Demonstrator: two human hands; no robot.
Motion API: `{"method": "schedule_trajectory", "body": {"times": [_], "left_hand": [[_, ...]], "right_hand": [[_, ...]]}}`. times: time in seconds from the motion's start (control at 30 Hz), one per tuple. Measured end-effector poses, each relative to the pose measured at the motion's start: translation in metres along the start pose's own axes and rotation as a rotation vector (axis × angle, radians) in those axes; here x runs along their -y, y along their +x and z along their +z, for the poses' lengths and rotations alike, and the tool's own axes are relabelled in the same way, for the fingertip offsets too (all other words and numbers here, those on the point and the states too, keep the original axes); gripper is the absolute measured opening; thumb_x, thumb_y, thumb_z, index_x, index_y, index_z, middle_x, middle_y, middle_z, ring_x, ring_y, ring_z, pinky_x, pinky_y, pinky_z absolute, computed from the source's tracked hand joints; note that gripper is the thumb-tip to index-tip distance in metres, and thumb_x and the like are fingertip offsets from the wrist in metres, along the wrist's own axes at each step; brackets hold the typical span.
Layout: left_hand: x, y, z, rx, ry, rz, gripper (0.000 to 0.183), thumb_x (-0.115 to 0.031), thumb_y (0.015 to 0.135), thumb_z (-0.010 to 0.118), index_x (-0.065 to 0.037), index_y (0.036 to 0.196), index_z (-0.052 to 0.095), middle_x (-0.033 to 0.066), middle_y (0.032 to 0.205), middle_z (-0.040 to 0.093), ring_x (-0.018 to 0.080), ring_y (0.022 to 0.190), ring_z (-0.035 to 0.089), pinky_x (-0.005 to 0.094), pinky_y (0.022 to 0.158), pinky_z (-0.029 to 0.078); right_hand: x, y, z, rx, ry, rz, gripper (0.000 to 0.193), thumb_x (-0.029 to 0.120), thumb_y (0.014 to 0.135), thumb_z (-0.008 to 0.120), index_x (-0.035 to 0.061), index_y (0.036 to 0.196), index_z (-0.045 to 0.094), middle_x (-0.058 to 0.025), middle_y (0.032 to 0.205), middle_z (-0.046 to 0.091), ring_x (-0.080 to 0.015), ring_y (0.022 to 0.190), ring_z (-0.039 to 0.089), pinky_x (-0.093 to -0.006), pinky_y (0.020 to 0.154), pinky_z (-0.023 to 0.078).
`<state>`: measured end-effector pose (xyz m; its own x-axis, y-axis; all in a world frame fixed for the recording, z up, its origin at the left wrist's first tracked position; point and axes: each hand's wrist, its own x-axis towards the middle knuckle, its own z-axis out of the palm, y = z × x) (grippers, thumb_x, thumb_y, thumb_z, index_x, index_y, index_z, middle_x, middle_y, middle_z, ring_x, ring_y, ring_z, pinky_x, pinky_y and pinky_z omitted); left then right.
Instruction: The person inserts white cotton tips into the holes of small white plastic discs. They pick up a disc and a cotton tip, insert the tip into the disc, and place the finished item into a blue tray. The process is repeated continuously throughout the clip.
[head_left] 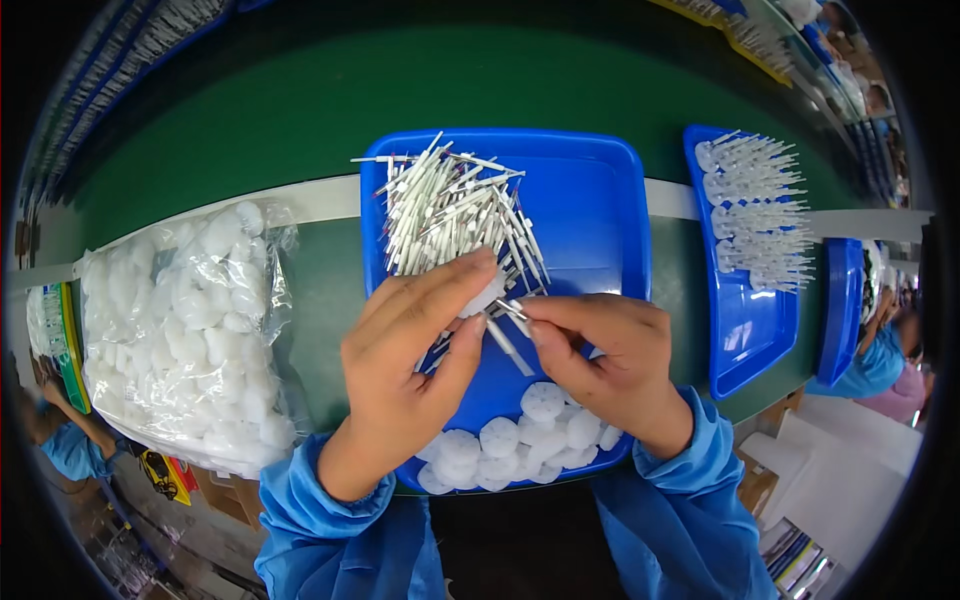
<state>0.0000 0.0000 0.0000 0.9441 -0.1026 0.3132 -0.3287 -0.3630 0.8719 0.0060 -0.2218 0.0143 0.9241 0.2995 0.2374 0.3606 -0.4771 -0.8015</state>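
Note:
My left hand (405, 345) is closed on a white plastic disc (486, 294), pinched between thumb and fingers. At the disc's edge, my right hand (610, 350) pinches a thin white rod (510, 346) between thumb and fingertips; the rod points down toward me. Whether rod and disc are joined is hidden by the fingers. Both hands are over a blue tray (590, 215). Its far left part holds a heap of thin white rods (440, 205), some with dark or metallic ends. Along its near edge lie several loose white discs (500, 440).
A clear bag (190, 340) full of white discs lies on the left. At right, another blue tray (745, 350) holds rows of discs with upright rods (760, 210). A further blue tray (840, 310) stands beyond it. Co-workers' blue sleeves (878, 362) show at both sides.

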Motion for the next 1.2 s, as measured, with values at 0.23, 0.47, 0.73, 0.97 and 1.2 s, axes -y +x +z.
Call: {"method": "schedule_trajectory", "body": {"times": [0.23, 0.47, 0.73, 0.97, 1.2], "left_hand": [[-0.003, 0.0, -0.007, 0.012, 0.05, -0.037, 0.043, 0.008, 0.088, 0.077, 0.0, 0.13, 0.078, 0.0157, 0.118, 0.082, 0.0273, 0.095, 0.076, 0.0351, 0.084, 0.06], [0.001, 0.002, -0.002, 0.002, 0.101, 0.051, 0.04, 0.01, 0.086, 0.076, 0.0, 0.125, 0.079, 0.0145, 0.117, 0.082, 0.0299, 0.097, 0.077, 0.0368, 0.088, 0.06], [0.006, 0.006, -0.001, 0.046, 0.142, 0.155, 0.04, 0.009, 0.085, 0.077, -0.002, 0.123, 0.08, 0.0144, 0.114, 0.082, 0.0299, 0.095, 0.078, 0.0379, 0.084, 0.061], [-0.001, 0.003, 0.001, 0.052, 0.211, 0.09, 0.041, 0.008, 0.083, 0.081, -0.004, 0.122, 0.082, 0.0119, 0.106, 0.083, 0.028, 0.084, 0.076, 0.036, 0.075, 0.06], [0.001, 0.0, 0.006, 0.054, 0.296, 0.192, 0.041, 0.006, 0.081, 0.083, -0.003, 0.121, 0.082, 0.0114, 0.096, 0.082, 0.0255, 0.076, 0.074, 0.0353, 0.069, 0.059]], "right_hand": [[-0.005, 0.002, 0.003, -0.057, -0.048, -0.08, 0.024, 0.006, 0.087, 0.087, 0.0056, 0.111, 0.082, -0.0112, 0.088, 0.08, -0.0257, 0.068, 0.076, -0.0337, 0.061, 0.059], [-0.002, 0.004, -0.003, 0.064, -0.075, -0.072, 0.02, 0.006, 0.089, 0.086, 0.0053, 0.108, 0.081, -0.0111, 0.086, 0.079, -0.0276, 0.069, 0.075, -0.0353, 0.061, 0.059], [-0.005, 0.004, -0.006, 0.027, -0.082, -0.033, 0.018, 0.007, 0.09, 0.086, 0.005, 0.107, 0.081, -0.0117, 0.087, 0.079, -0.0281, 0.069, 0.075, -0.0357, 0.061, 0.059], [-0.013, -0.001, 0.004, 0.017, -0.066, 0.003, 0.015, 0.015, 0.091, 0.087, 0.0077, 0.102, 0.081, -0.0096, 0.082, 0.078, -0.0272, 0.067, 0.075, -0.036, 0.06, 0.059], [-0.009, -0.003, 0.01, -0.019, -0.209, -0.016, 0.014, 0.016, 0.089, 0.087, 0.01, 0.098, 0.078, -0.0064, 0.079, 0.076, -0.0259, 0.065, 0.074, -0.0365, 0.056, 0.057]]}}
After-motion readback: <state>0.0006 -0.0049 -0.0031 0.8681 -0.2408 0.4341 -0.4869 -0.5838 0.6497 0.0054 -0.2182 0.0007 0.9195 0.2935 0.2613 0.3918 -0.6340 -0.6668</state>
